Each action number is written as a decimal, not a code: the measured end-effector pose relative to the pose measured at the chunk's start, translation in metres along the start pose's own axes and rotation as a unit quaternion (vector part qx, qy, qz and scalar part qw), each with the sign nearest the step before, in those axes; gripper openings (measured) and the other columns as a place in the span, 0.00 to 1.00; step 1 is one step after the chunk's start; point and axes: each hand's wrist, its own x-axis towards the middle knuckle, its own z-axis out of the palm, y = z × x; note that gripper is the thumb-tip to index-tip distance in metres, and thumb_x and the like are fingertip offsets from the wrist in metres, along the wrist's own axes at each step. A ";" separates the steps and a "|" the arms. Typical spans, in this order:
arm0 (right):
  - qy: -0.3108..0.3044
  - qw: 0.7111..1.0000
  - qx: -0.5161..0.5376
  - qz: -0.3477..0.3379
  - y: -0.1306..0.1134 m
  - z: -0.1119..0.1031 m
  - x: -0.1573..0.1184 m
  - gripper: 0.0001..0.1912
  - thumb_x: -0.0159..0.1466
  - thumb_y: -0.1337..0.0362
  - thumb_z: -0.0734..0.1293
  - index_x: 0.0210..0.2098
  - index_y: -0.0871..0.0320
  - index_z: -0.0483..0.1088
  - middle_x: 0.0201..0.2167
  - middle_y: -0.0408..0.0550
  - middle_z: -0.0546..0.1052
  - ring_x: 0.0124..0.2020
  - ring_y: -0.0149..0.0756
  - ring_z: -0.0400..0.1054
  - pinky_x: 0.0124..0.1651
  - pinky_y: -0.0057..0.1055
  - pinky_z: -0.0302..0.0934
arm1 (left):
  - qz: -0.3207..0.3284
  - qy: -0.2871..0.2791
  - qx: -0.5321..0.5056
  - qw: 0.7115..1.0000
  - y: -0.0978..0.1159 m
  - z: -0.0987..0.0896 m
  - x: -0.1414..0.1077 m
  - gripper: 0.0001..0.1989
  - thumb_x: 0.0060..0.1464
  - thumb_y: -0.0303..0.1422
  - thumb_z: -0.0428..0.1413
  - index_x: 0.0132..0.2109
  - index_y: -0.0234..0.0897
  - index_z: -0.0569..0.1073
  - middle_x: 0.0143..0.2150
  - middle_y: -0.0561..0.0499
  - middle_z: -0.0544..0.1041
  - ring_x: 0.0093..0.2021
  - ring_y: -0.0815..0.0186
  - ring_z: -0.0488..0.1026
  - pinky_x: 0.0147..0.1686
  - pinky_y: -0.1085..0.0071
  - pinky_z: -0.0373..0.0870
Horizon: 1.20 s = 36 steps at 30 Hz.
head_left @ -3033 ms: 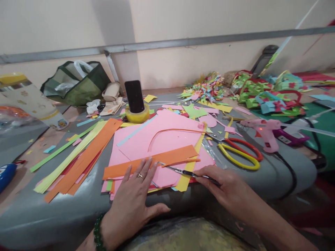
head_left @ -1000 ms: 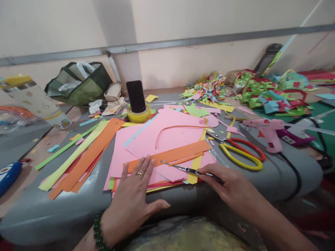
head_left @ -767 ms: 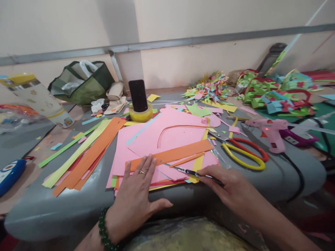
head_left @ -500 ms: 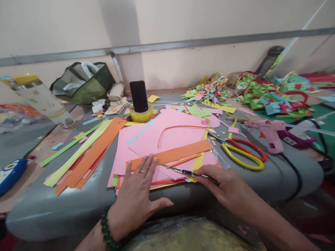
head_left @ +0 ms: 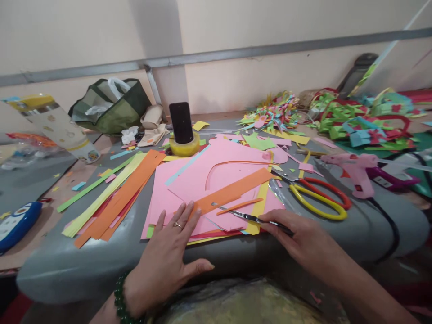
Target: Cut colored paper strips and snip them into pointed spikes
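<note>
An orange paper strip (head_left: 232, 190) lies slantwise over a stack of pink sheets (head_left: 185, 177). My left hand (head_left: 170, 240) is spread flat, its fingertips on the strip's left end. Pinched in my right hand (head_left: 297, 234) is a slim craft knife (head_left: 251, 218), its tip touching or just over the strip's lower edge. Just above the knife rests a thin orange sliver (head_left: 239, 206). A narrow curved orange strip (head_left: 229, 162) lies higher on the pink paper. Scissors with red and yellow handles (head_left: 319, 200) are right of the stack.
Coloured strips (head_left: 118, 198) lie at the left, near a patterned bottle (head_left: 64, 130). A phone (head_left: 181, 121) stands in a yellow tape roll (head_left: 185, 146). A pink glue gun (head_left: 359, 173) is at the right; behind it are paper decorations (head_left: 364, 117). A green bag (head_left: 111, 105) sits behind.
The orange strip has tilted more steeply, its right end further up. The knife tip has shifted slightly to the right and up, and my left hand has moved a little left. The view has shifted slightly.
</note>
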 end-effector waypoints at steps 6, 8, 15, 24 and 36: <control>-0.015 1.000 0.008 -0.005 -0.001 0.000 0.003 0.10 0.66 0.60 0.59 0.39 0.54 0.70 0.36 0.45 0.77 0.36 0.36 0.71 0.38 0.32 0.64 | -0.011 0.000 0.020 1.000 0.006 0.003 0.002 0.42 0.51 0.62 0.40 0.67 0.46 0.45 0.69 0.46 0.45 0.67 0.51 0.45 0.61 0.41 0.43; -0.022 1.000 0.013 -0.004 -0.003 -0.001 0.004 0.10 0.66 0.60 0.58 0.39 0.54 0.70 0.36 0.46 0.77 0.36 0.36 0.71 0.38 0.32 0.64 | -0.012 0.002 0.018 1.000 0.006 0.002 0.002 0.43 0.50 0.63 0.39 0.67 0.46 0.46 0.69 0.46 0.46 0.67 0.51 0.46 0.60 0.41 0.44; -0.048 0.998 0.030 -0.009 -0.009 -0.002 0.003 0.10 0.66 0.60 0.58 0.38 0.55 0.70 0.36 0.46 0.76 0.37 0.36 0.70 0.39 0.32 0.63 | -0.010 0.023 0.014 1.000 0.006 0.004 0.002 0.44 0.50 0.62 0.41 0.67 0.47 0.45 0.69 0.46 0.47 0.67 0.51 0.47 0.61 0.42 0.42; -0.073 0.996 0.047 -0.018 -0.017 -0.001 0.010 0.10 0.66 0.62 0.58 0.37 0.54 0.70 0.35 0.45 0.76 0.35 0.35 0.70 0.38 0.31 0.61 | -0.011 0.018 0.007 1.000 0.006 0.004 0.003 0.45 0.48 0.63 0.40 0.67 0.45 0.46 0.69 0.45 0.46 0.67 0.51 0.46 0.61 0.42 0.41; -0.069 0.996 0.039 -0.027 -0.023 0.003 0.014 0.09 0.66 0.61 0.59 0.37 0.54 0.70 0.33 0.43 0.76 0.34 0.33 0.70 0.37 0.29 0.61 | -0.006 0.061 0.038 0.997 -0.003 0.009 -0.013 0.48 0.50 0.62 0.41 0.68 0.37 0.37 0.68 0.44 0.48 0.67 0.55 0.47 0.63 0.51 0.31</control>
